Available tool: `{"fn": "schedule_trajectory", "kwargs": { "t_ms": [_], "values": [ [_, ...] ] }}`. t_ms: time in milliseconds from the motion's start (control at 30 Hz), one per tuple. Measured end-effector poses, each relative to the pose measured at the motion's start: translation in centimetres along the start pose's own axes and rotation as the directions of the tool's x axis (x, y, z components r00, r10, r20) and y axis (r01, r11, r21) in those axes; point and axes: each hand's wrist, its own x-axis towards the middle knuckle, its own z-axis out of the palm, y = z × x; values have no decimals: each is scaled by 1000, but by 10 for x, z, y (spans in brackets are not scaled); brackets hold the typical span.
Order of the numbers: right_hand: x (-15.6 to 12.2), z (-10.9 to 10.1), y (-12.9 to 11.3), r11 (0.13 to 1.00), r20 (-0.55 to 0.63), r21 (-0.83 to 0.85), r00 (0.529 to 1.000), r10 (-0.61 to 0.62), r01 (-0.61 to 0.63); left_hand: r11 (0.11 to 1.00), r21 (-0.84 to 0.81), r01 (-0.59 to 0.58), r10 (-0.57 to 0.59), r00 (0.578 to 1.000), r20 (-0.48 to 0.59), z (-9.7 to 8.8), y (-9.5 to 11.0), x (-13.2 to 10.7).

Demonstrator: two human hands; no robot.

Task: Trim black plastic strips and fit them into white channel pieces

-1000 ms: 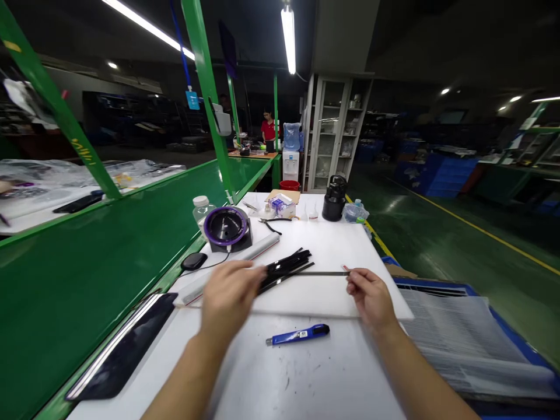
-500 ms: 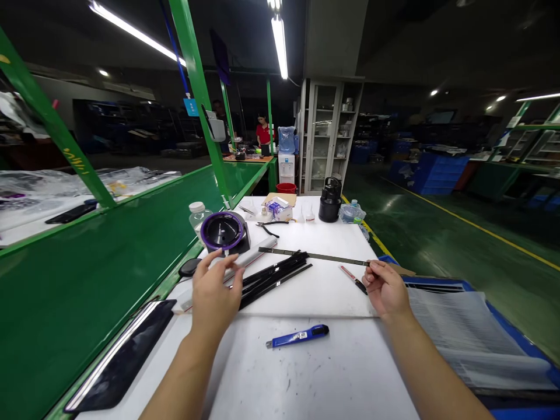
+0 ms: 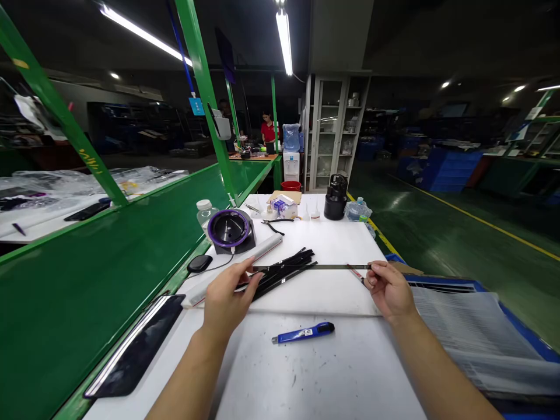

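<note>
A thin, dark flat strip (image 3: 312,266) stretches level above the white table. Its right end is pinched between the thumb and fingers of my right hand (image 3: 391,290). At the other end, my left hand (image 3: 228,296) has thumb and fingers apart around the strip's tip; whether they touch it I cannot tell. Beneath the strip lies a loose bundle of similar glossy black strips (image 3: 284,269), partly behind my left fingers. A blue utility knife (image 3: 304,333) rests on the table between my forearms. The red and black knife-like tool (image 3: 355,273) lies beside my right hand.
A long pale roll (image 3: 266,249) lies behind the bundle, near a round purple-rimmed device (image 3: 228,228). Pliers (image 3: 277,223) and a black pot-like object (image 3: 335,201) stand farther back. A black panel (image 3: 135,344) lies left; a blue bin (image 3: 531,338) is right.
My left hand has moved right and forward, bringing its fingers to the strip's left end. The strip has turned from slanted to nearly level. My right hand keeps its pinch.
</note>
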Motion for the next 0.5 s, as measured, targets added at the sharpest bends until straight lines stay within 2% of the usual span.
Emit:
{"fn": "schedule_trajectory", "kwargs": {
  "t_ms": [133,333,500],
  "values": [
    [1,-2,-1,1000,4,9,1000,11,-11,998,-48,-30,33,997,73,-2,0,0],
    [2,-3,-11,998,-2,53,1000,19,-19,993,-79,-87,96,988,124,-5,4,2],
    [-2,3,-19,989,38,96,994,106,-109,987,-106,-121,135,981,138,-6,4,4]
  ]
}}
